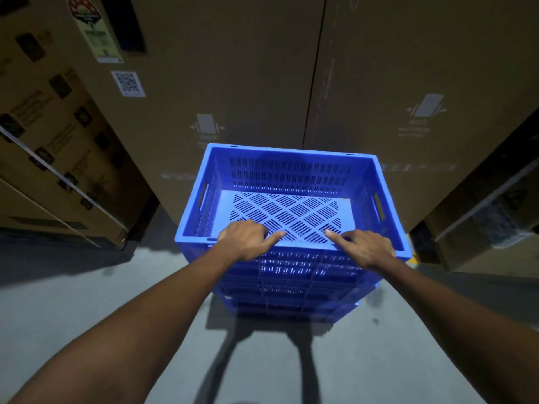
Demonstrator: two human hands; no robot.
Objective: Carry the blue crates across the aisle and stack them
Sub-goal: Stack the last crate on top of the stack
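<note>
A blue slotted plastic crate (291, 173) sits on top of a stack of blue crates (291, 293) on the grey floor, straight ahead of me. It is empty, with a handle slot in each side wall. My left hand (245, 239) and my right hand (364, 247) both rest on its near rim, fingers curled over the edge and thumbs pointing inward along it. The fingertips are hidden behind the rim.
Tall brown cardboard boxes (233, 83) stand right behind the stack. More boxes (58, 141) lean at the left and others (490, 223) stand at the right. Grey concrete floor (145, 287) stretches between me and the stack, with shadows on it.
</note>
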